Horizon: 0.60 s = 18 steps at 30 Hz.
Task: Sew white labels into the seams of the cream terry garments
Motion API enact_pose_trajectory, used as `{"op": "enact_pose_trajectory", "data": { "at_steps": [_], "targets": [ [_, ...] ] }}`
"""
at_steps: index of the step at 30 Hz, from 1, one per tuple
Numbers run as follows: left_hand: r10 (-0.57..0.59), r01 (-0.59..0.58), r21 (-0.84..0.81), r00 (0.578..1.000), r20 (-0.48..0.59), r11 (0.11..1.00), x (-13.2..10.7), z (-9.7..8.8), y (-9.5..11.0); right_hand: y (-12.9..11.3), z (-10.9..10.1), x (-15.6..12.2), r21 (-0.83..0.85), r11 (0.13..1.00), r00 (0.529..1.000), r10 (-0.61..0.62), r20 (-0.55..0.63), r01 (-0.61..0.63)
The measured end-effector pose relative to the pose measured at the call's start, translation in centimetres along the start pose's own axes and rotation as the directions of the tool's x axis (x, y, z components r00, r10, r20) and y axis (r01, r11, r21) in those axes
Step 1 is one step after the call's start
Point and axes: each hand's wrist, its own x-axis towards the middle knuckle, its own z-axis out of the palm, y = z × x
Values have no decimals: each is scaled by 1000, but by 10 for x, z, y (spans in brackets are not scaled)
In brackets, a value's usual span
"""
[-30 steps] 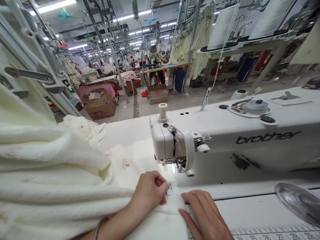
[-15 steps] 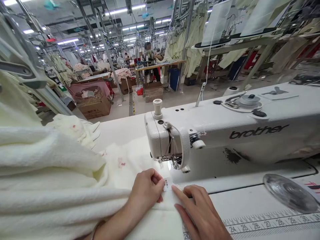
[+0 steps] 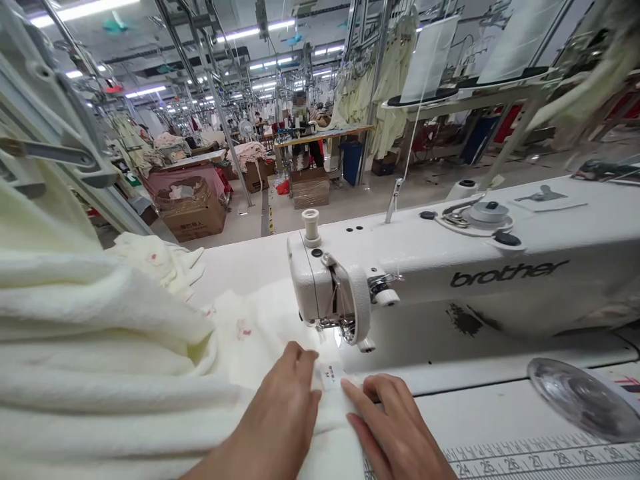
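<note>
A small white label [image 3: 330, 377] with dark print and the letter M lies flat on the cream fabric [image 3: 245, 360], just in front of the needle area of a white Brother sewing machine [image 3: 323, 280]. On the label's left is my left hand [image 3: 283, 410], resting on the cloth with thumb and forefinger apart. My right hand [image 3: 397, 423] lies to the right, its index fingertip at the label's right edge and its thumb on the fabric; it grips nothing. The fabric, marked with faint reddish prints, spreads under both hands and bunches up at the left.
A clear round dish [image 3: 583, 399] sits at the right, behind a printed ruler strip [image 3: 535, 460] along the table edge. White thread cones [image 3: 431, 60] stand on a rack behind the machine. Cardboard boxes [image 3: 193, 212] and other workstations fill the background. A metal frame [image 3: 75, 100] rises at the left.
My left hand has let go of the label's left side, turned palm-down and moved slightly left. The label now lies more exposed. My right hand has barely moved; the view has shifted slightly.
</note>
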Motion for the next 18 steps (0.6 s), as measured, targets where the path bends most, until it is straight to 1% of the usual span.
{"op": "enact_pose_trajectory", "data": {
  "at_steps": [1, 2, 3, 4, 5, 6, 7, 11, 16, 18],
  "targets": [
    [128, -128, 78, 992, 7, 989, -6, -3, 0, 0, 0, 0, 1, 1000, 1000, -3, 7, 3],
    [248, -250, 141, 968, 33, 958, -11, -6, 0, 1, 0, 0, 4, 1000, 1000, -9, 11, 9],
    [354, -360, 193, 933, 65, 913, -14, -7, 0, 1, 0, 0, 8, 1000, 1000, -15, 12, 15],
    [437, -447, 237, 894, 99, 862, -15, -7, -1, 2, 1, 0, 11, 1000, 1000, -19, 10, 19],
    [489, -506, 278, 862, 131, 817, -16, -5, -3, 2, 1, 0, 13, 1000, 1000, -20, 6, 20],
    [518, -540, 311, 841, 157, 782, -16, -3, -4, 2, 1, -1, 14, 1000, 1000, -19, 3, 19],
    [527, -555, 334, 831, 177, 762, -16, -1, -6, 1, 1, -1, 16, 1000, 1000, -16, 0, 16],
    [524, -553, 359, 832, 183, 752, -17, 6, -13, -1, -1, 2, 14, 1000, 1000, -15, -19, 16],
    [519, -558, 358, 829, 206, 749, -16, 5, -16, -2, 0, 6, -16, 999, 995, -38, -96, 37],
    [513, -553, 370, 833, 208, 747, -15, 5, -16, -4, 0, 5, -27, 999, 994, -43, -105, 40]
  ]
}}
